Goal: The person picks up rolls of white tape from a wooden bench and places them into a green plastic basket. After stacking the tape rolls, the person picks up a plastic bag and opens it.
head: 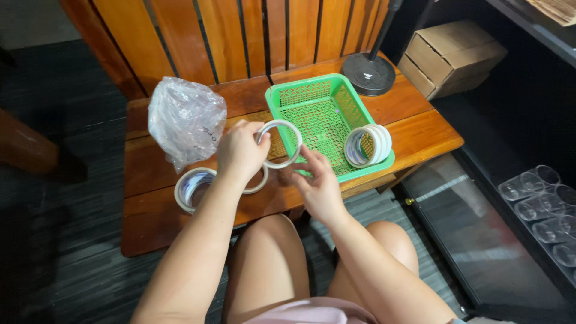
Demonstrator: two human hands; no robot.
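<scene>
- A white tape roll (280, 144) is held upright at the near-left corner of the green basket (312, 90), over its rim, and is not yet laid inside.
- The left hand (240, 153) is closed on this roll at its left side; the right hand (318, 183) sits just below it, fingers spread, and whether it touches the roll cannot be told.
- A stack of tape rolls (367, 145) already stands on edge in the basket's near-right corner; the sorting is judged partly done.
- Two rolls remain on the desk (420, 135): one large roll (192, 189) left of the hands, and one smaller roll (259, 183) partly hidden under the left hand.
- A crumpled clear plastic bag (186, 120) lies at the desk's left rear.
</scene>
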